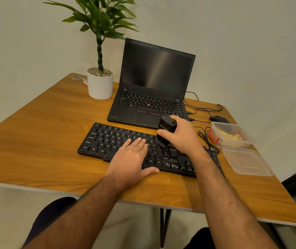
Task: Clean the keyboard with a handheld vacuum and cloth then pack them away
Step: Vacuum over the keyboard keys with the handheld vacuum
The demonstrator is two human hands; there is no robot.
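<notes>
Head view: your right hand [181, 135] grips the handheld vacuum [167, 130] upright, nozzle apparently on the keyboard [107, 141], whose long axis runs left-right. Your left hand [131, 157] rests flat on the keys just left of it; uncleaned rows lie that way.

Open black laptop [152, 87] sat behind, screen dark; potted plant [100, 76] stood left of it; wired mouse [219, 119] lay right, on wooden table [41, 141].

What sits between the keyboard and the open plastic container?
In the head view, a looped black cable lies on the bare table between keyboard and container.
</notes>
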